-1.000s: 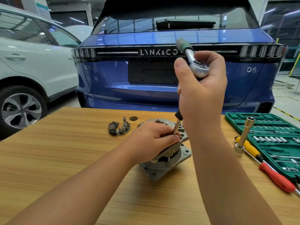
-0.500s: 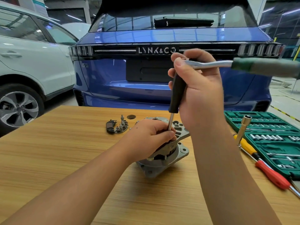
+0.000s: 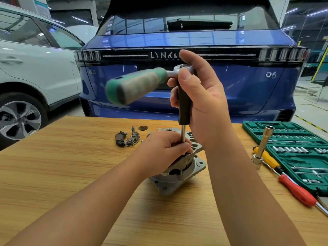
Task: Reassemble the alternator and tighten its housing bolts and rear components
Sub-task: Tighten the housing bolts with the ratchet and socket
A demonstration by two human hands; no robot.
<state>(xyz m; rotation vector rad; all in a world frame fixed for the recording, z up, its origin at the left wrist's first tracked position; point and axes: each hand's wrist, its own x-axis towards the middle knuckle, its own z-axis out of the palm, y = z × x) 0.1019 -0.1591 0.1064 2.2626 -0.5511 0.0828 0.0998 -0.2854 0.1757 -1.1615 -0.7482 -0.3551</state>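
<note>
While the alternator [image 3: 179, 167] is steadied beneath the gripping left hand [image 3: 165, 148], the ratchet [image 3: 140, 84] extension is clasped by the right hand [image 3: 200, 96] directly above; housing-bolt tightening seems underway, calling for another swing.

Two cars stand behind the wooden table [image 3: 53, 166]: one blue car [image 3: 177, 41] and one white car [image 3: 35, 68]. On the table there is one alternator [image 3: 179, 173], one small cluster of loose rear parts [image 3: 127, 138], one dark round disc [image 3: 143, 128], one green socket case [image 3: 292, 153], two screwdrivers, one with a yellow handle [image 3: 268, 158] and one with a red handle [image 3: 294, 190], and one upright socket extension [image 3: 262, 144]. Two hands are in view, the left hand [image 3: 165, 148] and the right hand [image 3: 200, 96], with one ratchet [image 3: 138, 84] on one black-handled driver [image 3: 184, 105].
</note>
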